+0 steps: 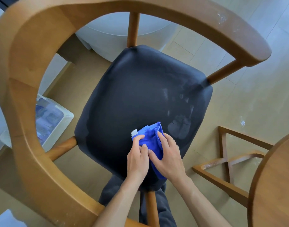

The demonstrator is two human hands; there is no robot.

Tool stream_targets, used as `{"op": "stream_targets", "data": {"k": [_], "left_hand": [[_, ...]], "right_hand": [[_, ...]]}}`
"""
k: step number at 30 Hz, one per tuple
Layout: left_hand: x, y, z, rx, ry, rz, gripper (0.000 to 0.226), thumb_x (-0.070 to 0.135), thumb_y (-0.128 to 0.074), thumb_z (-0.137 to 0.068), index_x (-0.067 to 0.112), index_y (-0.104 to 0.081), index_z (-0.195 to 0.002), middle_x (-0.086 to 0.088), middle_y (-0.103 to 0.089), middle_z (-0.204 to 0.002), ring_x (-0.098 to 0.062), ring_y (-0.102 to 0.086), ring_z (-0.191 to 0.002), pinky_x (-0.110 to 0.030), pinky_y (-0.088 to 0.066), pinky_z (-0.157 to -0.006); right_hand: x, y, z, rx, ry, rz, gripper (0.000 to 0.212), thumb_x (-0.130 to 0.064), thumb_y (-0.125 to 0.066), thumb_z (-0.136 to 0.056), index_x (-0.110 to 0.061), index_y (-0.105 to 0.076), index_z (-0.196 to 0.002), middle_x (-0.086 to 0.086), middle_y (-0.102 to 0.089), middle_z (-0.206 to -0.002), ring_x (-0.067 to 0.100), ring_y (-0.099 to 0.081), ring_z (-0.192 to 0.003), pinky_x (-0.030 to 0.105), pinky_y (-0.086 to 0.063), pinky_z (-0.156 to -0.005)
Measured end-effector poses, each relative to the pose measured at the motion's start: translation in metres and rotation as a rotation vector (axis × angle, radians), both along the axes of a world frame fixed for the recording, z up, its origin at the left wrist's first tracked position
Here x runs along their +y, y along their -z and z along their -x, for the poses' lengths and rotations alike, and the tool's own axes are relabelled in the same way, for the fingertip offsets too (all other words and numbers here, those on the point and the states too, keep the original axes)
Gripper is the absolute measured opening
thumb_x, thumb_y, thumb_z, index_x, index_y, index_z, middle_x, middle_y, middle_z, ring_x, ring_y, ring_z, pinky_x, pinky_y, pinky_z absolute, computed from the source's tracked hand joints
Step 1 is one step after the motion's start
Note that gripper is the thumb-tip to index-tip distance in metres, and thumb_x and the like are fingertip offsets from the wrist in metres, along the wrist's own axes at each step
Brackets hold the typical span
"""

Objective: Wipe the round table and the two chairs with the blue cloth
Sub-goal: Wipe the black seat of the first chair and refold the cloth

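I look straight down on a wooden chair (pixel 27 66) with a curved armrest ring and a dark navy seat (pixel 137 89). A folded blue cloth (pixel 150 136) with a small white tag lies on the seat's near right part. My left hand (pixel 138 157) and my right hand (pixel 169 156) both grip the cloth, fingers curled onto it, side by side. Pale smudges mark the seat just right of the cloth. The round wooden table's rim (pixel 263 177) shows at the bottom right, with its crossed base (pixel 225 154) beside it.
A white basket (pixel 58 122) with bluish contents stands on the floor left of the chair. A white rounded piece (pixel 111 35) sits beyond the chair's back. My dark trouser legs (pixel 158 210) are under the seat's front edge. Pale wood-look floor lies to the right.
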State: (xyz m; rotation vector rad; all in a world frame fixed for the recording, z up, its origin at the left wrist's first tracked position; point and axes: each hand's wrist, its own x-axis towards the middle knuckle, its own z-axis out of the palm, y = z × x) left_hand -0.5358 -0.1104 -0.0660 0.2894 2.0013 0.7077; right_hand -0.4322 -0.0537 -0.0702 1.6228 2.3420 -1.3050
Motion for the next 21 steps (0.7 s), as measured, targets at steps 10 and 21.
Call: {"op": "stream_targets", "data": {"k": [10, 21], "left_hand": [[-0.001, 0.007, 0.038, -0.075, -0.078, 0.24, 0.047, 0.016, -0.058, -0.084, 0.022, -0.039, -0.127, 0.002, -0.06, -0.101, -0.016, -0.06, -0.088, -0.034, -0.054, -0.075], [0.017, -0.005, 0.05, -0.374, -0.337, 0.3, 0.024, 0.033, -0.048, -0.088, 0.022, -0.056, -0.108, -0.003, -0.064, -0.111, -0.022, -0.063, -0.098, -0.045, -0.055, -0.078]], "right_hand": [[0.013, -0.002, 0.015, -0.135, 0.174, 0.334, 0.016, -0.026, -0.062, -0.082, -0.02, -0.062, -0.096, -0.004, -0.06, -0.08, 0.009, -0.055, -0.073, 0.019, -0.044, -0.06], [-0.009, -0.023, 0.023, -0.156, -0.025, 0.048, 0.009, -0.013, -0.05, -0.09, -0.013, -0.053, -0.098, -0.008, -0.041, -0.123, 0.016, -0.041, -0.109, 0.029, -0.041, -0.091]]}}
